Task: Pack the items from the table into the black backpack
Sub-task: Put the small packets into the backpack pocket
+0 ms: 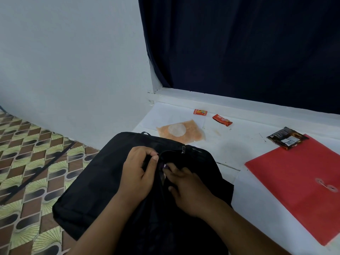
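The black backpack (95, 181) lies at the near left corner of the white table (239, 150), partly hanging over its edge. My left hand (138, 173) pinches the backpack's fabric beside the zipper line. My right hand (187, 188) rests on the backpack with its fingers at the zipper opening, and a small purple bit shows at the fingertips. On the table lie a red folder (301, 181), a dark snack packet (287, 138), a red wrapper (222, 120), a small red sachet (200, 112) and an orange bag with a white disc (181, 132).
A dark blue curtain (239, 43) hangs behind the table above a white sill. A pale wall (73, 61) stands at the left. The patterned floor (27, 162) lies below the table at the left, crossed by a dark strap.
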A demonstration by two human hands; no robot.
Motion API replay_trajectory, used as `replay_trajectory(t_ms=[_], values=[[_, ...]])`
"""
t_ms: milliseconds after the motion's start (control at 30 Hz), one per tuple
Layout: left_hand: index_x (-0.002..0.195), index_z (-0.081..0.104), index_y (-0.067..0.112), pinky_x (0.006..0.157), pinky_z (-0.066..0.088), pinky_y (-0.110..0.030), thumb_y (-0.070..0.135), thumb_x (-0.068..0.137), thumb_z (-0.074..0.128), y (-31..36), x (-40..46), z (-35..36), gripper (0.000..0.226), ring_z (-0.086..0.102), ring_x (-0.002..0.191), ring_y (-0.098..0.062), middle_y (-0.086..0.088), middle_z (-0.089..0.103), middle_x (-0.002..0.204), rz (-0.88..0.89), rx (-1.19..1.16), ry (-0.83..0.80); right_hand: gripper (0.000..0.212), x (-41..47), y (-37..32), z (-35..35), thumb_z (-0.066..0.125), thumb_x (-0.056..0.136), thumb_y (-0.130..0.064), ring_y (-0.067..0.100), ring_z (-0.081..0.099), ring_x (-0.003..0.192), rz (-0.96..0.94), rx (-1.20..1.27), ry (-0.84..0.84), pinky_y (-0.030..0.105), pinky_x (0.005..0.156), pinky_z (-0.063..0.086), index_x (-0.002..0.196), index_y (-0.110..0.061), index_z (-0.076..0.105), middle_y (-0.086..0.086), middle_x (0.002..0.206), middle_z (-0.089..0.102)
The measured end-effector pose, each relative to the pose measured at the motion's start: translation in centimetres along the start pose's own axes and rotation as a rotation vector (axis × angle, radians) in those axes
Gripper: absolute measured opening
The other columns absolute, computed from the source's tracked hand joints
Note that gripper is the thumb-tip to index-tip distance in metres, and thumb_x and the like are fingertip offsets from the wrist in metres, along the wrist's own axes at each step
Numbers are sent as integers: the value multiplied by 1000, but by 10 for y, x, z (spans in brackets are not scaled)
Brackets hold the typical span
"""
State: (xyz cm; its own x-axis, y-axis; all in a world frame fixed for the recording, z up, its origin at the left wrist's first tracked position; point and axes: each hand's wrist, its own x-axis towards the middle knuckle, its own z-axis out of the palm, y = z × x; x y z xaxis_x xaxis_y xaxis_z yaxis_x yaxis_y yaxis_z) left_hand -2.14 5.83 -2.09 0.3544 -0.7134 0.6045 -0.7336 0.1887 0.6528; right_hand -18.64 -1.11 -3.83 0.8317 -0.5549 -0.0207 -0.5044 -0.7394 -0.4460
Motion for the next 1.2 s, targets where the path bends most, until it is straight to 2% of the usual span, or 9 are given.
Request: replay_trajectory(t_ms=[100, 200, 300, 400, 533, 700, 833, 1033, 1200], values=[[92, 61, 24, 85, 46, -23, 25, 94, 54, -11, -9, 6, 8, 59, 98, -12, 15, 62, 96, -72, 14, -28, 49, -4, 4, -4, 52, 99, -21, 11, 38, 140, 20, 236, 143, 21, 115, 30, 148, -28, 46, -12, 157, 36], [91, 57, 30, 88, 47, -40, 33, 97, 47, -25, -19, 14, 11, 53, 102, -6, 19, 58, 101, -124, 125, -109, 29, -8, 13, -15, 59, 95, -20, 0, 59, 116, 48, 299, 314, 14, 102, 43, 122, -23, 71, -11, 124, 68], [95, 54, 33, 103, 38, -50, 54, 95, 37, -27, -19, 20, 27, 41, 123, -5, 18, 50, 121, -199, 263, -218, 21, -8, 25, -31, 64, 92, -16, -3, 66, 93, 85, 393, 460, 13, 87, 50, 108, -22, 77, -13, 103, 74], [114, 47, 40, 121, 5, -46, 86, 82, 27, -26, -20, 24, 59, -1, 153, -13, 10, 26, 153, -246, 406, -395, 20, -4, 40, -49, 65, 92, -11, -3, 68, 79, 126, 499, 544, 14, 78, 54, 104, -22, 77, -16, 96, 74], [142, 34, 40, 121, -9, -53, 97, 70, 31, -25, -16, 33, 92, -27, 151, -20, 1, 1, 165, -226, 567, -455, 19, 11, 71, -64, 64, 94, -14, 1, 66, 79, 200, 512, 592, 9, 72, 51, 105, -25, 75, -15, 98, 72], [150, 31, 39, 121, -7, -55, 83, 75, 38, -27, -12, 41, 87, -24, 152, -21, 0, 3, 166, -258, 609, -432, 31, 45, 129, -71, 59, 94, -12, 8, 58, 107, 307, 359, 481, 23, 94, 46, 123, -23, 62, -9, 125, 58], [148, 36, 39, 121, -3, -55, 79, 79, 37, -31, -11, 44, 80, -14, 155, -21, -1, 13, 165, -257, 625, -439, 49, 79, 182, -68, 57, 96, -18, 22, 32, 143, 396, 157, 325, 42, 115, 33, 143, -19, 44, 1, 156, 32], [144, 42, 37, 121, 5, -57, 74, 82, 40, -35, -7, 47, 73, -4, 156, -23, -2, 25, 161, -257, 651, -421, 64, 114, 250, -54, 48, 101, -34, 31, 2, 153, 534, -75, 270, 52, 120, 18, 155, -20, 18, 6, 167, 2], [143, 43, 37, 119, 9, -57, 73, 81, 42, -36, -6, 50, 71, 0, 156, -23, -2, 28, 160, -251, 663, -416, 61, 110, 259, -33, 54, 94, -36, 36, 39, 130, 498, -149, 476, 51, 109, 34, 145, -8, 34, 16, 146, 41]])
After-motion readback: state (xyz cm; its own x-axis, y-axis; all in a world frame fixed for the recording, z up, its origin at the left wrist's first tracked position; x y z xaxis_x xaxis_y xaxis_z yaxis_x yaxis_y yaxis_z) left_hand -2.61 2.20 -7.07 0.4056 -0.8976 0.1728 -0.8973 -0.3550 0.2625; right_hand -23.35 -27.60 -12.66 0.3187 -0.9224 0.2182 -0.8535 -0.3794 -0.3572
